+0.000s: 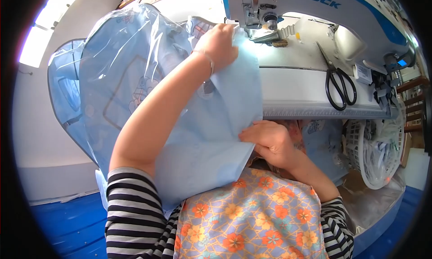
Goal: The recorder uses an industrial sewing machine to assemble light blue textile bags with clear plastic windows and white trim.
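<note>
A large light blue cloth piece (238,92) with printed figures and clear plastic film over its left part spreads across the machine table and hangs toward my lap. My left hand (218,47), a thin bracelet at its wrist, grips the cloth's far part just left of the sewing machine's presser foot (254,27). At the table's front edge, my right hand (272,142) pinches the cloth's right edge, its fingertips partly hidden by a fold. Beside the left hand's fingers, a patterned scrap with dark binding (199,27) shows.
The white and blue sewing machine (324,15) arches over the table's far right. Black-handled scissors (339,85) lie on the right. A white plastic basket (375,155) of scraps stands below the table's right end. More printed cloth (321,142) hangs under the table edge.
</note>
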Tool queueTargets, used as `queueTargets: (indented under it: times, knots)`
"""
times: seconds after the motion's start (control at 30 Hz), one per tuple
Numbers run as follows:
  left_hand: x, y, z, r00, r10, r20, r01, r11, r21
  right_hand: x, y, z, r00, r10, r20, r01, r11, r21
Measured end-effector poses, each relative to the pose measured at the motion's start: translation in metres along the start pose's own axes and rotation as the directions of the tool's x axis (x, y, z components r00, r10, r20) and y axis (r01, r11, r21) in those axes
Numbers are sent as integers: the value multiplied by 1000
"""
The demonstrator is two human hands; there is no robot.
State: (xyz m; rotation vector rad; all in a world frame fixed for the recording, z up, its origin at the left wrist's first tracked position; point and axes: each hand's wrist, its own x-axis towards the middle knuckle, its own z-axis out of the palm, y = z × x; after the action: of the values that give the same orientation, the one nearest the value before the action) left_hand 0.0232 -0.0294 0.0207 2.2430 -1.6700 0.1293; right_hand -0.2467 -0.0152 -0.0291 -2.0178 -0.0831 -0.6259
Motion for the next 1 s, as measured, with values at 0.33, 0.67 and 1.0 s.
queueTargets:
  times: [0.33, 0.67, 1.0]
  knots:
    - [-48, 19, -15, 931, 360, 61, -365, 924, 116, 30, 14, -15, 998, -42, -52, 34, 989, -145]
    - [-47, 20, -7, 933, 357, 33, -358, 933, 33, 57, 34, -32, 993, -11, -122, -39, 913, -407]
    - [-25, 10, 16, 960, 278, -18, -278, 960, -21, 38, 14, 9, 916, -398, -58, 293, 759, -582]
